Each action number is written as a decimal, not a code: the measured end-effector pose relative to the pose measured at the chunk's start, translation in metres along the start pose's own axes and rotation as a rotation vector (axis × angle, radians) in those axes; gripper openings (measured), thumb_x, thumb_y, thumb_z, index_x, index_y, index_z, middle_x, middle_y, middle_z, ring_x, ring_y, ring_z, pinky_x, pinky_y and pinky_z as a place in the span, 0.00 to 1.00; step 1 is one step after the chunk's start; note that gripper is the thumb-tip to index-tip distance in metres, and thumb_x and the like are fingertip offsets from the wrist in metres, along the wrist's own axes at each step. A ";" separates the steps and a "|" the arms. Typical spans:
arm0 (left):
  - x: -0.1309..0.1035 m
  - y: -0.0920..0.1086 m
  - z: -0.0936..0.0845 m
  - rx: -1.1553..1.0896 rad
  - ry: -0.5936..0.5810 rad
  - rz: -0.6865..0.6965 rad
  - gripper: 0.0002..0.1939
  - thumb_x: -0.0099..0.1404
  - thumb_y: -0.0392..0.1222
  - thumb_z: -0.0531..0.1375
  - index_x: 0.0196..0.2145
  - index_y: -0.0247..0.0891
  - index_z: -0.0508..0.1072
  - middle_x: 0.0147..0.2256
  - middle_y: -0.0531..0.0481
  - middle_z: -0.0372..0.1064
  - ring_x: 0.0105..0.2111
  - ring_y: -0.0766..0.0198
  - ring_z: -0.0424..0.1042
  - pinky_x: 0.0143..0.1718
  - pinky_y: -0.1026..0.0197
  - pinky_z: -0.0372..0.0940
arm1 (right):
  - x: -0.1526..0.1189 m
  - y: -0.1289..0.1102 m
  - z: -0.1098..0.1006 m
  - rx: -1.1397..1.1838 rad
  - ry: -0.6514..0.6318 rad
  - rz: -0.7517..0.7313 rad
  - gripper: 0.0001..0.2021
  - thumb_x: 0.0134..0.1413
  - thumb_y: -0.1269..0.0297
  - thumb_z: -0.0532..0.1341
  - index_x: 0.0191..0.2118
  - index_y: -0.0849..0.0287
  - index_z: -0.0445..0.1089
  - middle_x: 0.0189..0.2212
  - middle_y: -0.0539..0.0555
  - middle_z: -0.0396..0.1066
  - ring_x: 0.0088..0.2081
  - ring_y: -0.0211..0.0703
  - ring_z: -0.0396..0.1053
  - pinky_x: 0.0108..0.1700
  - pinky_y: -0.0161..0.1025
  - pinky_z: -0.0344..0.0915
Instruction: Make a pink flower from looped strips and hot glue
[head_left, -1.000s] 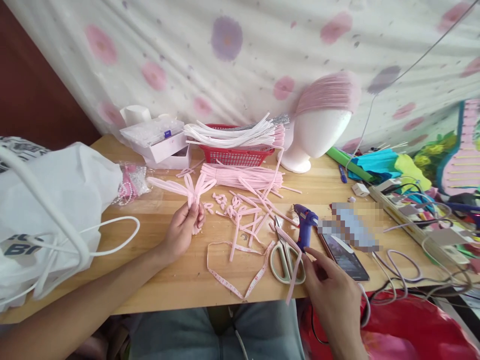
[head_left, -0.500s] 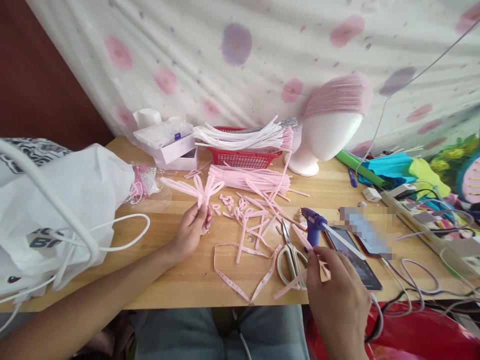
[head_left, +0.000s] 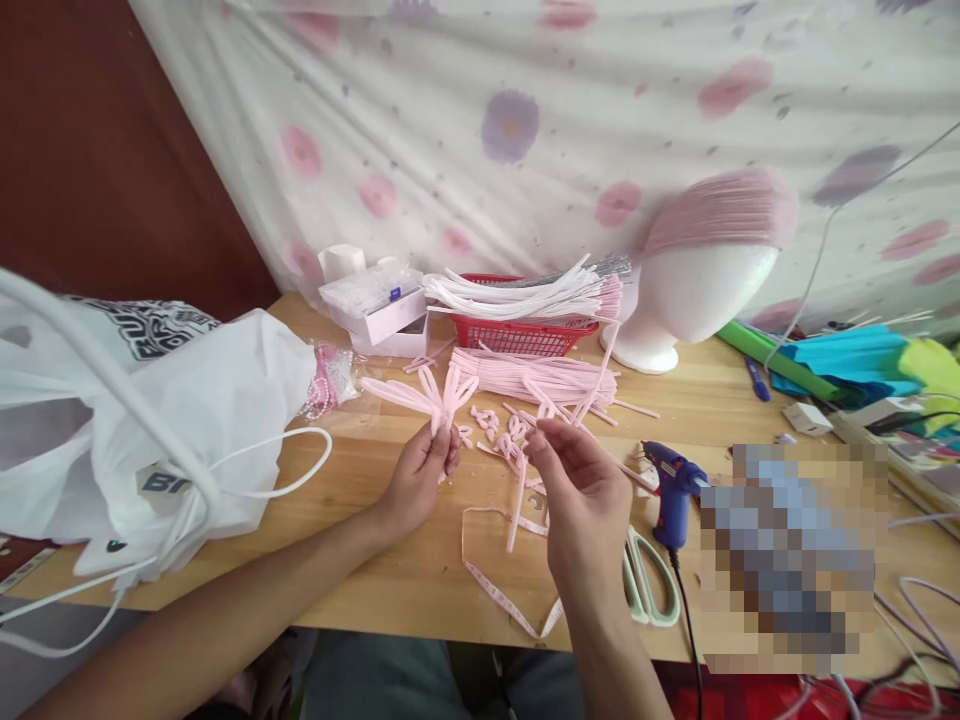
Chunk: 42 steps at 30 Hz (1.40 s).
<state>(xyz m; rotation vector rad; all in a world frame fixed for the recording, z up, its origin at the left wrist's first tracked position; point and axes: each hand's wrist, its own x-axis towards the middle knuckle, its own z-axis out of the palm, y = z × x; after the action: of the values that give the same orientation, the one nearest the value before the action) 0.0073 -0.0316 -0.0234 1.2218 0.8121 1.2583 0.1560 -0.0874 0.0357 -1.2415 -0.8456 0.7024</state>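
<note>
Wooden counter (head_left: 360,570) before floral curtain (head_left: 570,120). Pink looped piece (head_left: 442,402) at ten o'clock from right hand (head_left: 589,490), pinched low in left hand (head_left: 416,475). Right-hand grip nearly closed over pink scraps (head_left: 516,428); cannot tell if pinching any. Best to pinch lightly, loops uncrushed.

The only view looks from the person's head, facing forward and down over the table (head_left: 375,592), near enough that left hand (head_left: 420,472) and right hand (head_left: 589,495) sit mid-frame; a flowered curtain (head_left: 450,130) spans the top.
</note>
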 end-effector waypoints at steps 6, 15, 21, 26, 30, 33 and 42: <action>-0.004 -0.002 0.000 0.101 0.046 0.053 0.23 0.71 0.61 0.53 0.31 0.38 0.65 0.26 0.55 0.57 0.26 0.67 0.57 0.30 0.63 0.56 | -0.012 0.009 0.032 0.149 -0.040 -0.021 0.16 0.53 0.64 0.68 0.48 0.55 0.71 0.34 0.51 0.80 0.34 0.41 0.77 0.42 0.42 0.75; -0.009 0.004 0.001 0.175 0.026 0.100 0.20 0.73 0.58 0.51 0.32 0.39 0.63 0.27 0.55 0.56 0.28 0.65 0.58 0.33 0.61 0.58 | -0.020 0.027 0.057 0.317 0.029 0.151 0.09 0.51 0.61 0.71 0.35 0.59 0.77 0.28 0.51 0.77 0.31 0.41 0.75 0.38 0.39 0.72; -0.012 -0.002 -0.002 0.274 0.021 0.112 0.21 0.74 0.56 0.50 0.30 0.38 0.65 0.27 0.53 0.60 0.29 0.64 0.61 0.34 0.62 0.60 | -0.024 0.030 0.065 0.319 0.048 0.088 0.07 0.53 0.60 0.69 0.32 0.58 0.77 0.27 0.49 0.74 0.29 0.37 0.68 0.35 0.36 0.67; -0.012 -0.002 -0.002 0.323 0.015 0.103 0.21 0.74 0.55 0.50 0.29 0.38 0.66 0.29 0.51 0.64 0.31 0.62 0.64 0.37 0.60 0.63 | -0.028 0.035 0.066 0.255 0.059 0.041 0.06 0.52 0.61 0.70 0.33 0.57 0.79 0.30 0.51 0.74 0.33 0.40 0.70 0.38 0.38 0.67; -0.011 0.003 0.000 0.326 0.005 0.122 0.20 0.75 0.53 0.50 0.30 0.39 0.67 0.29 0.51 0.65 0.31 0.62 0.64 0.38 0.60 0.64 | -0.028 0.038 0.063 0.175 0.033 -0.033 0.05 0.55 0.62 0.68 0.36 0.55 0.81 0.33 0.52 0.75 0.36 0.42 0.71 0.41 0.40 0.68; -0.011 0.003 0.000 0.333 0.002 0.129 0.20 0.75 0.53 0.50 0.30 0.38 0.67 0.28 0.51 0.65 0.31 0.62 0.65 0.37 0.60 0.64 | -0.029 0.038 0.062 0.129 0.018 -0.087 0.04 0.57 0.63 0.67 0.36 0.56 0.80 0.34 0.52 0.75 0.38 0.42 0.72 0.44 0.41 0.68; -0.009 0.004 -0.001 0.317 -0.041 0.148 0.23 0.75 0.56 0.49 0.38 0.37 0.75 0.34 0.47 0.74 0.35 0.59 0.70 0.40 0.59 0.66 | -0.032 0.041 0.063 0.026 0.054 -0.193 0.05 0.58 0.67 0.66 0.37 0.55 0.81 0.35 0.52 0.75 0.38 0.41 0.73 0.43 0.41 0.69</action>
<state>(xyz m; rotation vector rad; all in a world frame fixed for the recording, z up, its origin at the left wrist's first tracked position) 0.0033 -0.0408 -0.0215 1.5810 0.9291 1.2494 0.0849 -0.0742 -0.0034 -1.1333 -0.8946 0.5212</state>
